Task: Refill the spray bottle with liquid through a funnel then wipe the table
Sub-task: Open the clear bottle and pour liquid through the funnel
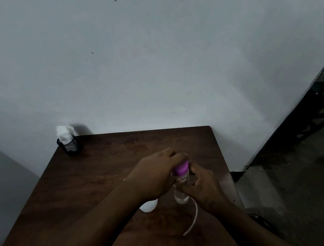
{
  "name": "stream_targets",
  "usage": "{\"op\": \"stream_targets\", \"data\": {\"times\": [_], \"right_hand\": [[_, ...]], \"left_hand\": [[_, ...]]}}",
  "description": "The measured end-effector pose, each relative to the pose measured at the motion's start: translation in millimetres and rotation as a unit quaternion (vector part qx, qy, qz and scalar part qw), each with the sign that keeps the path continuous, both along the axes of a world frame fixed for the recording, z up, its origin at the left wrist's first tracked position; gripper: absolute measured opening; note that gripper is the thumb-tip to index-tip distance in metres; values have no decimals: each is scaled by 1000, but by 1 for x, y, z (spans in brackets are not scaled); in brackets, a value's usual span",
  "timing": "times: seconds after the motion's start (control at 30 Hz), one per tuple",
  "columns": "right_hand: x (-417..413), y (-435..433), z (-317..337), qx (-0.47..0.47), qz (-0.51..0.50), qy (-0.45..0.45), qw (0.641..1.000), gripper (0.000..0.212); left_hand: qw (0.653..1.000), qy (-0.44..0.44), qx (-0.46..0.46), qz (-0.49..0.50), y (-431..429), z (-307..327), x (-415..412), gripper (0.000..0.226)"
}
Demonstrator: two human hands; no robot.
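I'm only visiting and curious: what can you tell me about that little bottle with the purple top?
The bottle is small and clear, plastic by its look, with a purple cap. It is roughly upright, low over the brown wooden table near its right edge. The left hand curls over the cap; the right hand grips the body.

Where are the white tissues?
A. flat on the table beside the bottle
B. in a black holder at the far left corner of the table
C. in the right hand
B: the white tissues stick up out of the black holder at the far left corner of the table, well away from the bottle.
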State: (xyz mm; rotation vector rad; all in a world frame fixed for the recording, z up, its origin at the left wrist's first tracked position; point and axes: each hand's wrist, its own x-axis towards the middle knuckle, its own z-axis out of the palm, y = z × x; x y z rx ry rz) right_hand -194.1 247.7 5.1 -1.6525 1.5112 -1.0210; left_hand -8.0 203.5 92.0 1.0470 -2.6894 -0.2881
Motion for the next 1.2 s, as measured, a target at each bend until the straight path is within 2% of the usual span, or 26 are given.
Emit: {"op": "stream_targets", "data": {"times": [0.07, 0.13, 0.23, 0.33, 0.43, 0.5, 0.6, 0.7, 0.83, 0.9, 1.03, 1.1, 1.2], "right_hand": [[-1, 0, -1, -3, 1, 20, 1000, 52], [-1, -1, -1, 2, -3, 28, 1000, 53], [-2, -1, 0, 13, -4, 8, 1000, 52], [-3, 0, 1, 19, 7, 8, 1000, 54], [-2, 1, 3, 16, 13, 29, 999, 54], [-1, 2, 4, 10, 9, 20, 1000, 53], [-2, 3, 6, 17, 0, 2, 1000, 50], [-2, 6, 6, 26, 7, -8, 1000, 46], [0, 8, 7, 22, 6, -4, 1000, 33], [0, 9, 7, 18, 7, -9, 1000, 34], [-2, 10, 8, 15, 4, -24, 1000, 45], [-2, 10, 10, 9, 3, -24, 1000, 50], [0, 10, 14, -3, -1, -27, 1000, 52]], "left_hand": [[999, -18, -4, 31, 1, -1, -1, 83], [1000, -21, 18, 14, 1, 1, 0, 96], [998, -28, 26, -42, 0, 5, -1, 75], [999, -41, -6, -16, -1, 7, -3, 61], [998, -59, 6, 20, -1, 10, -4, 86], [998, -50, 33, -12, -1, 13, -2, 99], [994, -69, 33, -74, -3, 16, -1, 73], [994, -93, 40, -43, -3, 16, -4, 49], [995, -93, 27, 32, -1, 15, -8, 44], [996, -54, 43, 56, 0, 13, -7, 40], [983, 93, 123, 98, 2, 9, 0, 29], [954, 187, 190, 134, 7, 7, 5, 27], [881, 319, 303, 174, 19, 3, 13, 28]]}}
